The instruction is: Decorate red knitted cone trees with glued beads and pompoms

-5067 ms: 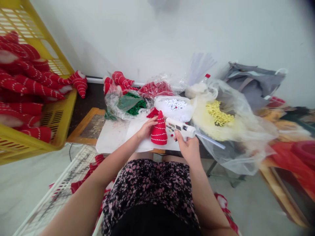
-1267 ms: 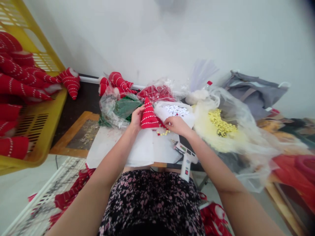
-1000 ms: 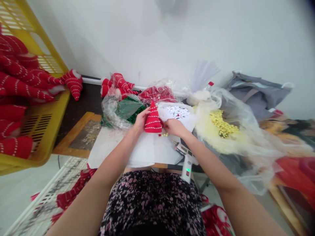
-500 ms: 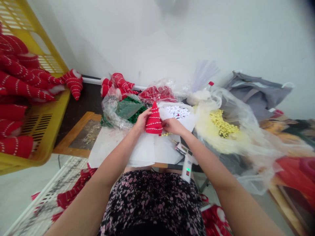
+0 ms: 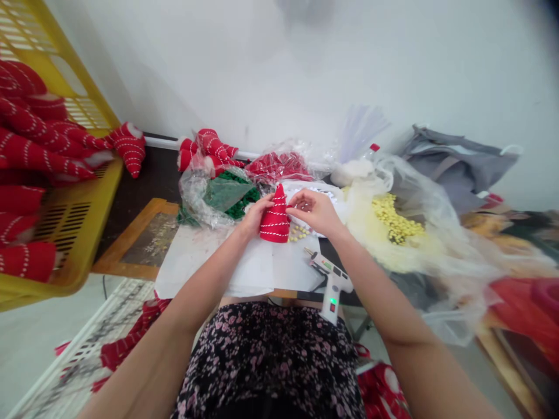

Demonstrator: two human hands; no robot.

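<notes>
Holding: the left hand (image 5: 260,214) gripped a red felt cone (image 5: 275,220) stitched with white thread, its fingers closed around the cone's left flank.

Right hand (image 5: 312,209): open, fingers slightly curved, with the fingertips (image 5: 290,210) just beside the cone's right flank; contact could not be determined.

Cone position: upright, tip raised, centred between both hands, its base on or just above a white paper sheet (image 5: 205,262).

Adjacent items: small yellow beads (image 5: 298,233) lay just right of the cone's base. A white hot glue gun (image 5: 334,285), its green lamp lit, lay on the dark worktop (image 5: 325,257) beside the paper, nozzle directed up and left.

Background: white beads (image 5: 312,198) and a larger mass of yellow beads (image 5: 395,224) lay in plastic behind the hands; green pieces (image 5: 240,201) filled a clear plastic bag (image 5: 194,198).

Left margin: red striped cones (image 5: 26,157) were piled in a yellow plastic crate (image 5: 65,250).
</notes>
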